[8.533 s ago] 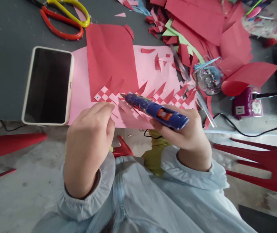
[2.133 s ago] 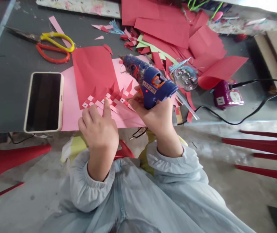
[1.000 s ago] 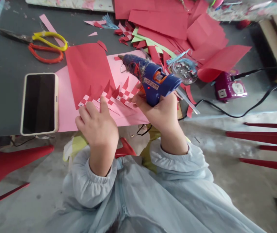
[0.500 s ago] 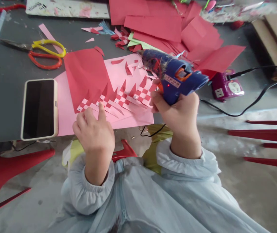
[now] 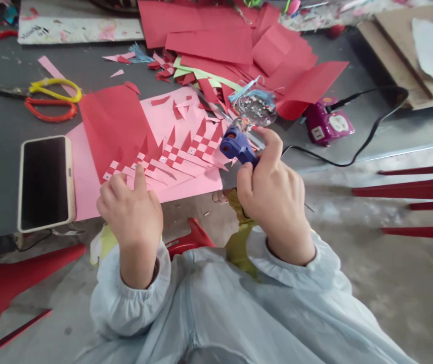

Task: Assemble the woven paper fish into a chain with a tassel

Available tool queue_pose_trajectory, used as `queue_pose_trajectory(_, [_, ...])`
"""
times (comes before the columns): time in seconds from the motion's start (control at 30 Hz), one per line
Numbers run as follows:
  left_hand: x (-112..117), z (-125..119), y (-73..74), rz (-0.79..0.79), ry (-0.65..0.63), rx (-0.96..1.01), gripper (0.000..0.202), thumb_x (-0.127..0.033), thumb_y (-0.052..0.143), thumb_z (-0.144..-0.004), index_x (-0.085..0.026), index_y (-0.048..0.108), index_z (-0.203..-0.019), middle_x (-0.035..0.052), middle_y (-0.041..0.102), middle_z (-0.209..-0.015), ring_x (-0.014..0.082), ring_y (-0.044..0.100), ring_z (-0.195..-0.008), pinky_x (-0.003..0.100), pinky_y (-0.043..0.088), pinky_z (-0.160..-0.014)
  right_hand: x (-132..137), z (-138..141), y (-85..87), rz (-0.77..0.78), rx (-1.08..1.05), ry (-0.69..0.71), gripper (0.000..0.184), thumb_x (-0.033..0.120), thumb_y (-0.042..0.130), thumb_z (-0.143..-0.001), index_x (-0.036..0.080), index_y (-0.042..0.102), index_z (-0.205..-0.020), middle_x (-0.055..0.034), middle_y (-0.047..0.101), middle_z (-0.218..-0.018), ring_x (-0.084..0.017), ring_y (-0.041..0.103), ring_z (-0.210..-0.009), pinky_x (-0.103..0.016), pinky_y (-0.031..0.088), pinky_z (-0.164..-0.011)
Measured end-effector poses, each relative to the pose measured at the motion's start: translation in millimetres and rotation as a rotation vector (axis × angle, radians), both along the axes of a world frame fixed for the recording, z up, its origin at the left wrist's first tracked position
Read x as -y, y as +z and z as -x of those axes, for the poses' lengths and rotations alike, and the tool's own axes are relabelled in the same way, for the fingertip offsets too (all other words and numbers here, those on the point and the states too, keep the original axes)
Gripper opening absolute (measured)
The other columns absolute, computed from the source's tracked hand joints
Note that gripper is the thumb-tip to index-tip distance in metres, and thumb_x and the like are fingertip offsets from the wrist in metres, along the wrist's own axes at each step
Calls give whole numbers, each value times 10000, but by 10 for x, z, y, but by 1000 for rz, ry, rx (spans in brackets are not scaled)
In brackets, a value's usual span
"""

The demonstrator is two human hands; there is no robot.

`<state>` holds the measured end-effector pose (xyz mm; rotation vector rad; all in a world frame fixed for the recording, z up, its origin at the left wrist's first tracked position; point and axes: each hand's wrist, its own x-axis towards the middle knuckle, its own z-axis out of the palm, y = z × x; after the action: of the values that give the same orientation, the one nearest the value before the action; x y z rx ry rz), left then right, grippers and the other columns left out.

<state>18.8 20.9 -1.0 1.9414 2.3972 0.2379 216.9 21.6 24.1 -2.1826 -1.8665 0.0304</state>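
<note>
My left hand [image 5: 131, 212] rests at the front of the red-and-pink woven paper pieces [image 5: 172, 154], index finger stretched out and pressing on one of them, the other fingers curled. These fish-like checkered pieces with small eyes lie in a row on a pink sheet [image 5: 83, 199] and a red sheet [image 5: 115, 121]. To the right, my right hand [image 5: 277, 194] is closed around the handle of a blue hot glue gun [image 5: 235, 144]. Its back end faces me, and its nozzle points away beyond the pink sheet's right side. The fingers under the handle are partly hidden.
Scissors [image 5: 53, 101] and a phone [image 5: 45, 182] lie at the left. Red paper sheets [image 5: 216, 45] and scraps are piled behind. A clear bag of small beads [image 5: 258, 108] and a purple power adapter [image 5: 328, 123] with a black cord [image 5: 372, 136] are at the right.
My right hand has turned the glue gun, so its nozzle now points away from me instead of left. The view has shifted slightly right; my left index finger stays on the woven piece.
</note>
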Motion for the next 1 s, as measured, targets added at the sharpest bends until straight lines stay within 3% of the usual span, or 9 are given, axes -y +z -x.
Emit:
queue_pose_trajectory(0.27, [-28, 9, 49, -8, -21, 30, 530, -177, 504, -890, -234, 622, -1404, 205, 568, -1269, 438, 510, -1222, 616, 451, -945, -5, -225, -72, -37, 148, -220, 630, 228, 384, -878, 16, 415, -1470, -237, 738, -999, -348, 714, -838, -451, 540, -705])
queue_pose_trajectory(0.47, [-29, 21, 35, -64, -43, 40, 515, -205, 493, -878, -239, 648, -1368, 194, 589, -1216, 434, 517, -1185, 625, 466, -922, -42, -494, -189, -107, 159, -210, 558, 261, 430, -868, 74, 510, -1388, -187, 710, -830, -336, 669, -776, -423, 507, -636])
queue_pose_trajectory(0.73, [-30, 16, 29, -45, -48, 13, 536, -208, 478, -894, -232, 610, -1413, 208, 567, -1280, 461, 503, -1221, 644, 467, -922, -167, -529, -280, -27, 89, -244, 602, 244, 443, -875, 44, 439, -1443, -220, 683, -955, -348, 607, -966, -475, 511, -764])
queue_pose_trajectory(0.83, [-32, 10, 25, -47, -48, 19, 542, -199, 481, -892, -223, 599, -1420, 218, 552, -1293, 477, 490, -1237, 661, 456, -929, -168, -520, -330, -85, 102, -205, 558, 258, 465, -880, 75, 483, -1407, -201, 670, -970, -317, 589, -952, -458, 502, -770])
queue_pose_trajectory(1.0, [-27, -11, 43, -23, -55, 19, 561, -175, 470, -897, -205, 569, -1448, 243, 536, -1294, 496, 486, -1232, 682, 448, -920, -139, -514, -207, -108, 164, -187, 408, 325, 466, -922, 102, 589, -1240, -221, 658, -996, -352, 597, -991, -489, 488, -795])
